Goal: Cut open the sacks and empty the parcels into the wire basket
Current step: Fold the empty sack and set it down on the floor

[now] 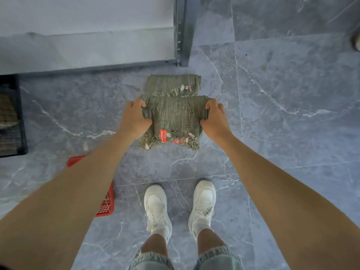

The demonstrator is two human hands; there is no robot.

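Both hands, left hand [136,117] and right hand [213,118], are clamped on the side edges of a folded woven sack [173,119], held above the floor [272,114] over another folded sack [173,84]. Looks limp, light and frayed, so gripping the bunched edges seems right.

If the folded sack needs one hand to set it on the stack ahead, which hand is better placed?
Neither clearly: left hand and right hand grip opposite ends of the folded grey-green woven sack symmetrically, equally near the folded sack on the floor.

Grey marbled floor tiles [292,94] beneath a metal shelf post [183,36].
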